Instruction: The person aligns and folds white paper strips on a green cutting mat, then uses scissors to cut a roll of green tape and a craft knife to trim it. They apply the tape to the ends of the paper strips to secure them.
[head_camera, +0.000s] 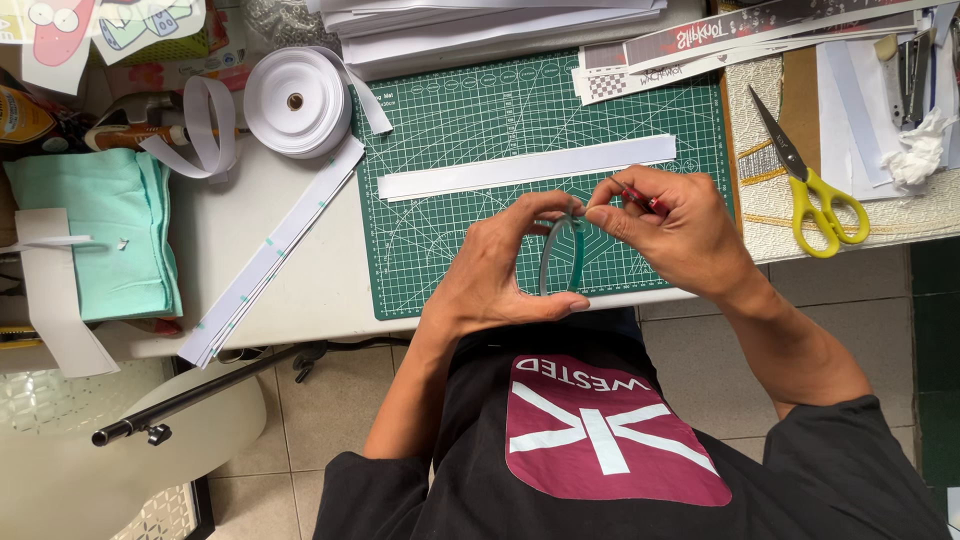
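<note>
both hands pinch the top of an upright teal band (578, 262); left hand (500, 270) curls around it, right hand (670, 230) also clamps a red tool (645, 200).

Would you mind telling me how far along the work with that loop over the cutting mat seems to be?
Done: a long white strip lies cut on the green cutting mat, and more strips lie stacked beside it. In hand: the left hand and right hand bend a thin grey-green band into a loop, its ends pinched together. Left: the white roll is still mostly wound; the yellow-handled scissors lie aside.
</note>
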